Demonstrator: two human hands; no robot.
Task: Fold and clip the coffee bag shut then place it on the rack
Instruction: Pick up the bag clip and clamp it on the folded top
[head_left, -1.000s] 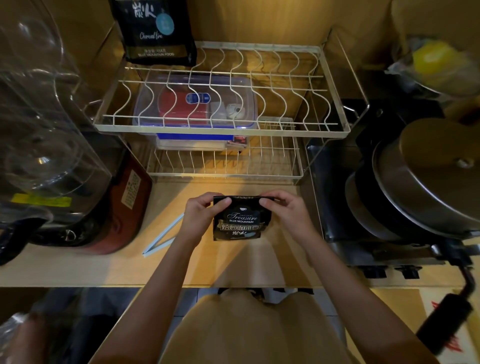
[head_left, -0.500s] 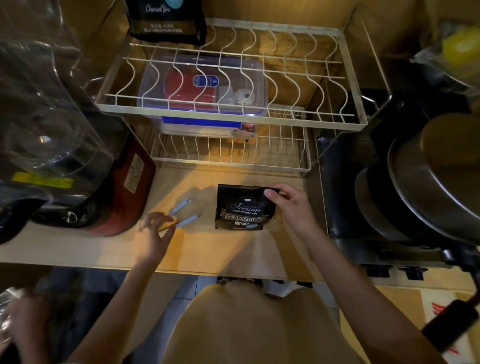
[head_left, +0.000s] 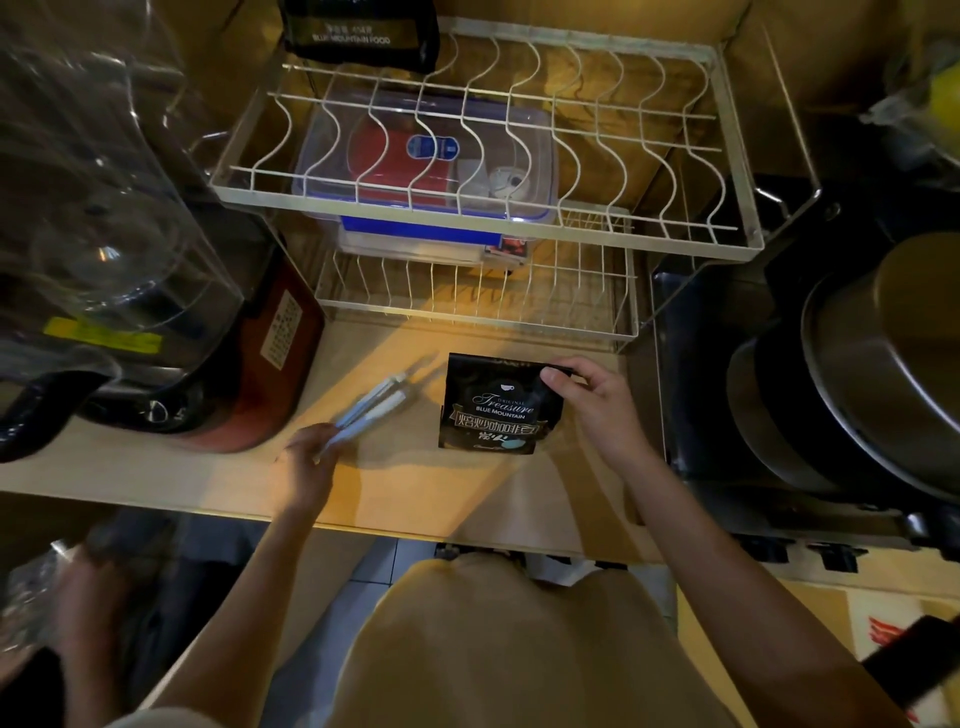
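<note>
Right hand (head_left: 597, 402) pinches folded top corner of black coffee bag (head_left: 493, 405) lying on wooden counter (head_left: 395, 483) in front of white wire rack (head_left: 488, 228), left hand (head_left: 311, 457) closed round near end of pale blue clip (head_left: 371, 408) just left of bag.

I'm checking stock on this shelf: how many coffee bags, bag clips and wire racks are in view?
Black coffee bags: 2, one on the wooden counter, one on the upper rack
Pale blue plastic bag clips: 1
White wire racks: 2, upper, lower
Total: 5
</note>
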